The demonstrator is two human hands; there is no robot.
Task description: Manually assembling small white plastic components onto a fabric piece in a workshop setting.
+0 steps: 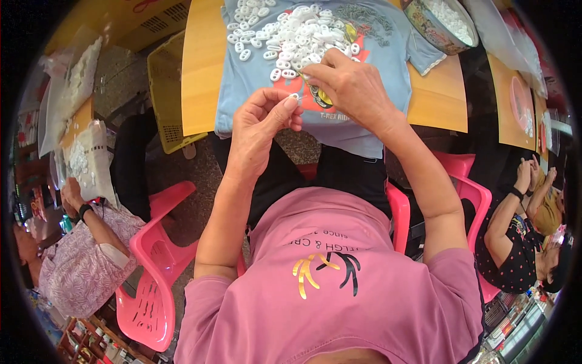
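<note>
My left hand (257, 124) is closed in a pinch on a small white plastic piece (294, 96), held above the near part of a blue printed T-shirt (251, 91) spread on the table. Just right of it, my right hand (357, 91) is also pinched, with its fingertips close to the white pile. Whatever those fingers hold is too small to make out. Past both hands lies a heap of white oval pieces with holes (306, 36). A tangle of thin dark metal bits (371, 21) rests beside the heap, at its right.
A patterned container (424, 24) of white bits stands at the table's far right. A yellow crate (167, 91) is left of the wooden tabletop (200, 79). Pink chairs flank me. One person sits at left (91, 261); others sit at right (515, 242).
</note>
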